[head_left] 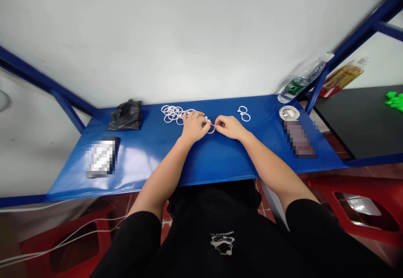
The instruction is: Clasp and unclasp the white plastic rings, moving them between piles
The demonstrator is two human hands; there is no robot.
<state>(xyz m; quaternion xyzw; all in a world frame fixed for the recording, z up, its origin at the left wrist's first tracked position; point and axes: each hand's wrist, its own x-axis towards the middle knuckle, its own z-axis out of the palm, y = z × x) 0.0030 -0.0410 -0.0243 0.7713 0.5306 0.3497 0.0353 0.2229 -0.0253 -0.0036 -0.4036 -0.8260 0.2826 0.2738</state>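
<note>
Pinching a white ring (213, 132) with my right hand (232, 127) near the table's far edge (217, 103) — left hand (193, 127) alongside, grip I can't tell remotely.

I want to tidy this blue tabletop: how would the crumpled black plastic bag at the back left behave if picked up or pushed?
The crumpled black plastic bag will probably be floppy, given its thin, wrinkled folds. It may be light for its size, though any contents are hidden. Its irregular heap seems unlikely to roll.
</note>
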